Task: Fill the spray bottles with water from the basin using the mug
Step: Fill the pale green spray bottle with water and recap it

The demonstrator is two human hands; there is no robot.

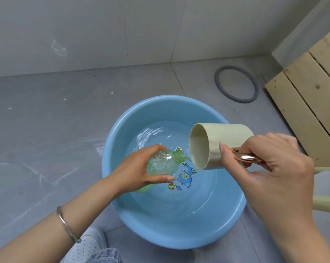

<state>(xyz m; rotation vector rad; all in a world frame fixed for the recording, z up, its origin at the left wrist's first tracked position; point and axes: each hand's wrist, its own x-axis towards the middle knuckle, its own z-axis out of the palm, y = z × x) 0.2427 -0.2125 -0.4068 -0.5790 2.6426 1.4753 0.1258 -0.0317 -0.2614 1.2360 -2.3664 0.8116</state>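
Observation:
A blue basin (120,204) holding shallow water stands on the grey floor. Over it my left hand (139,168) grips a clear green spray bottle (163,164), tilted, its open threaded neck pointing right. My right hand (272,164) holds a cream mug (221,145) by its shiny copper handle. The mug is tipped on its side, its mouth facing left, and a thin stream of water runs from its lip to the bottle's neck. No spray head is on the bottle.
A grey rubber ring (236,84) lies on the floor behind the basin. Pale wooden slats (308,99) stand at the right. A cream object (327,204) juts in at the right edge. My white shoe (86,243) is just left of the basin's near rim.

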